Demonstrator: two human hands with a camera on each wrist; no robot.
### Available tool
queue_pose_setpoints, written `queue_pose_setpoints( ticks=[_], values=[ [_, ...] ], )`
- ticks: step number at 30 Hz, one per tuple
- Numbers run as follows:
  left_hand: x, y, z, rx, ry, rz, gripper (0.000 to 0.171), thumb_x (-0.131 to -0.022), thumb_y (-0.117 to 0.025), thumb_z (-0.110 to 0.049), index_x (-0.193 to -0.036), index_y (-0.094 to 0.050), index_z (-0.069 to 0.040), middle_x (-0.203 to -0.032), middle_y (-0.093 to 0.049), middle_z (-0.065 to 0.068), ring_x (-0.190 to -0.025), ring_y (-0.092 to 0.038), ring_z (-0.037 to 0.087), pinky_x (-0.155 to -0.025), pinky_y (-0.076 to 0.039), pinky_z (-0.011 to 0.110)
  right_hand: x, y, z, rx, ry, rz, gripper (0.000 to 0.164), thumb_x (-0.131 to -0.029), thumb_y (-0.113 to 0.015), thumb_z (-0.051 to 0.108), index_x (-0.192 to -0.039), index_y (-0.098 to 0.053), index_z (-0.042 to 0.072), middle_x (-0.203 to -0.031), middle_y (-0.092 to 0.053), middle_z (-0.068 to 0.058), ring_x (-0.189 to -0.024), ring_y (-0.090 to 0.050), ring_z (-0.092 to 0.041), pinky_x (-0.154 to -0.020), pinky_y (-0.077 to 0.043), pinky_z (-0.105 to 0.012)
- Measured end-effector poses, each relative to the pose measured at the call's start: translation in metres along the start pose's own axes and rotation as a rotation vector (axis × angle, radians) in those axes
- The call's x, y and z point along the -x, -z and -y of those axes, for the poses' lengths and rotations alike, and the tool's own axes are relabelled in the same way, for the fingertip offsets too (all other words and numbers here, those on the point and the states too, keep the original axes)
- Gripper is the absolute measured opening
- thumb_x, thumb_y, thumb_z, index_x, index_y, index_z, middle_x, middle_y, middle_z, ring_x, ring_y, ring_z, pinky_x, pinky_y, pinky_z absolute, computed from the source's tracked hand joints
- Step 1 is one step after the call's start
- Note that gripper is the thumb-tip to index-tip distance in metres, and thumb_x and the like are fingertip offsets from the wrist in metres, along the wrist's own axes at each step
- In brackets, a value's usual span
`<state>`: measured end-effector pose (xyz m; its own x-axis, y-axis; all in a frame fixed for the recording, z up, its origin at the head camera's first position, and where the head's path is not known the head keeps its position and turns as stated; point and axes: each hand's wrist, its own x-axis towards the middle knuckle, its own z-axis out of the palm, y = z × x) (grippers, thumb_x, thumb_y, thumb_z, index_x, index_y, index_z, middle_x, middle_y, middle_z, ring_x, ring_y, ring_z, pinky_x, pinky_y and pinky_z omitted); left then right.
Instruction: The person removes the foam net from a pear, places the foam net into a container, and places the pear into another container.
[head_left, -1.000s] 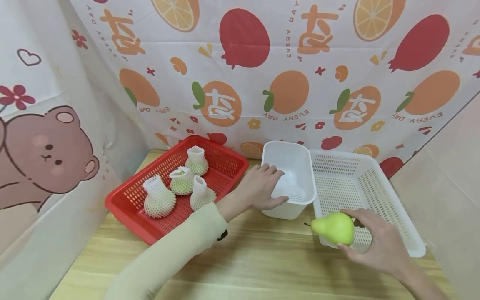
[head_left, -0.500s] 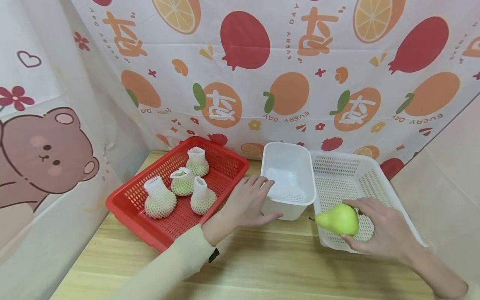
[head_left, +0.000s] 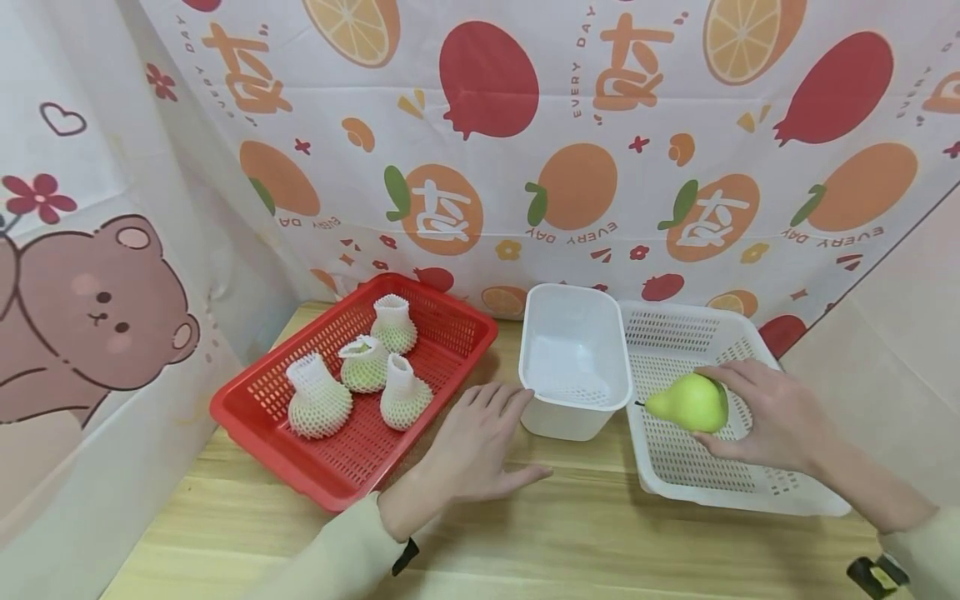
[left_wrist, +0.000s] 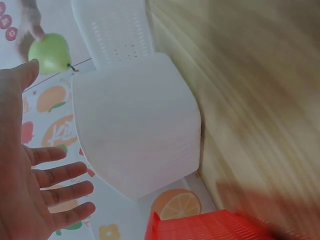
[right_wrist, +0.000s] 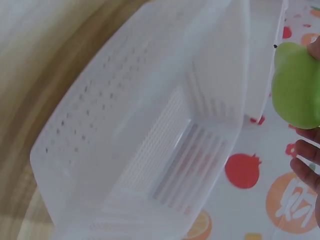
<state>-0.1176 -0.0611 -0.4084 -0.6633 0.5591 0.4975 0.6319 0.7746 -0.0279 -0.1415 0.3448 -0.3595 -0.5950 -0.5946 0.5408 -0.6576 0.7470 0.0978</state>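
Observation:
A green pear with a dark stem is held on its side by my right hand, thumb in front and fingers behind. In the head view it overlaps the white slotted basket; the right wrist view has the pear above that basket's rim. My left hand is spread with straight fingers and holds nothing, its fingertips near the front left corner of a white deep bin. The left wrist view shows the palm beside the bin, thumb apart from the fingers.
A red slotted basket stands at the left on the wooden table. Several pears in white foam net sleeves lie in it. The white bin touches the white basket's left side. A fruit-print cloth hangs behind.
My right hand has carried the pear away from me and slightly right, further over the white basket. My left hand has drawn back from the white bin, down and to the left.

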Motion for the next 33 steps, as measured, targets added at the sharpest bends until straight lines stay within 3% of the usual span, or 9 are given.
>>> queue_pose_setpoints(
  ticks=[3,6,7,9,12,14,17,25,33],
  values=[
    [0.009,0.000,-0.001,0.005,0.000,-0.004,0.092,-0.078,-0.068,-0.083,-0.137,-0.060,-0.013,-0.127,-0.070,0.004,-0.119,-0.065,0.024,-0.101,-0.053,0.041,-0.003,-0.004,-0.010,0.021,0.019,-0.001,0.093,-0.084,-0.044,0.090,-0.121,-0.072,0.010,-0.103,-0.075,-0.011,-0.087,-0.071,-0.029,-0.062,-0.062,-0.050],
    [0.017,0.002,-0.002,0.008,0.005,0.006,0.094,-0.077,-0.069,-0.083,-0.139,-0.060,-0.012,-0.131,-0.069,0.005,-0.122,-0.065,0.025,-0.102,-0.053,0.042,-0.006,-0.008,-0.019,0.039,0.032,0.011,0.094,-0.085,-0.039,0.090,-0.121,-0.072,0.009,-0.102,-0.074,-0.011,-0.085,-0.071,-0.028,-0.061,-0.062,-0.048],
    [0.019,0.002,-0.002,0.007,0.008,0.011,0.094,-0.077,-0.069,-0.083,-0.139,-0.060,-0.012,-0.131,-0.069,0.006,-0.123,-0.065,0.025,-0.102,-0.052,0.042,-0.007,-0.009,-0.022,0.041,0.034,0.018,0.094,-0.085,-0.041,0.089,-0.121,-0.072,0.008,-0.102,-0.074,-0.011,-0.085,-0.070,-0.028,-0.061,-0.061,-0.047],
    [0.024,0.003,-0.002,0.001,0.013,0.022,0.094,-0.078,-0.068,-0.083,-0.139,-0.060,-0.013,-0.132,-0.069,0.005,-0.124,-0.065,0.026,-0.103,-0.052,0.042,-0.009,-0.012,-0.029,0.048,0.033,0.037,0.087,-0.082,-0.059,0.084,-0.122,-0.071,0.008,-0.103,-0.074,-0.012,-0.085,-0.071,-0.028,-0.062,-0.061,-0.047],
    [0.030,0.003,-0.004,-0.005,0.022,0.038,0.092,-0.078,-0.066,-0.084,-0.137,-0.060,-0.014,-0.131,-0.069,0.003,-0.124,-0.064,0.024,-0.104,-0.052,0.041,-0.012,-0.016,-0.037,0.063,0.017,0.073,0.081,-0.067,-0.086,0.065,-0.123,-0.071,0.008,-0.106,-0.074,-0.013,-0.086,-0.071,-0.029,-0.064,-0.061,-0.047],
    [0.034,0.002,-0.004,0.002,0.021,0.042,0.091,-0.078,-0.067,-0.084,-0.136,-0.060,-0.014,-0.130,-0.069,0.003,-0.124,-0.064,0.023,-0.105,-0.052,0.041,-0.014,-0.019,-0.042,0.083,0.006,0.102,0.083,-0.056,-0.093,0.051,-0.123,-0.071,0.009,-0.107,-0.074,-0.013,-0.087,-0.071,-0.029,-0.064,-0.060,-0.046],
    [0.039,0.000,-0.006,0.020,0.017,0.046,0.093,-0.076,-0.071,-0.081,-0.138,-0.061,-0.013,-0.129,-0.070,0.004,-0.124,-0.065,0.024,-0.107,-0.052,0.042,-0.017,-0.025,-0.049,0.105,-0.012,0.150,0.081,-0.055,-0.094,0.047,-0.123,-0.071,0.009,-0.107,-0.074,-0.012,-0.088,-0.071,-0.030,-0.063,-0.058,-0.044],
    [0.047,-0.003,-0.010,0.012,0.007,0.081,0.092,-0.077,-0.071,-0.082,-0.138,-0.061,-0.014,-0.130,-0.071,0.005,-0.125,-0.066,0.026,-0.111,-0.052,0.044,-0.030,-0.050,-0.066,0.146,-0.107,0.365,0.074,-0.068,-0.090,0.051,-0.126,-0.070,0.009,-0.116,-0.073,-0.014,-0.103,-0.069,-0.033,-0.077,-0.063,-0.051],
    [0.050,-0.005,-0.009,-0.006,-0.005,0.091,0.092,-0.078,-0.067,-0.083,-0.139,-0.061,-0.015,-0.130,-0.071,0.004,-0.125,-0.065,0.024,-0.111,-0.051,0.041,-0.043,-0.075,-0.078,0.149,-0.115,0.453,0.073,-0.074,-0.086,0.053,-0.130,-0.069,0.010,-0.119,-0.072,-0.014,-0.105,-0.067,-0.032,-0.087,-0.062,-0.054]
  ],
)
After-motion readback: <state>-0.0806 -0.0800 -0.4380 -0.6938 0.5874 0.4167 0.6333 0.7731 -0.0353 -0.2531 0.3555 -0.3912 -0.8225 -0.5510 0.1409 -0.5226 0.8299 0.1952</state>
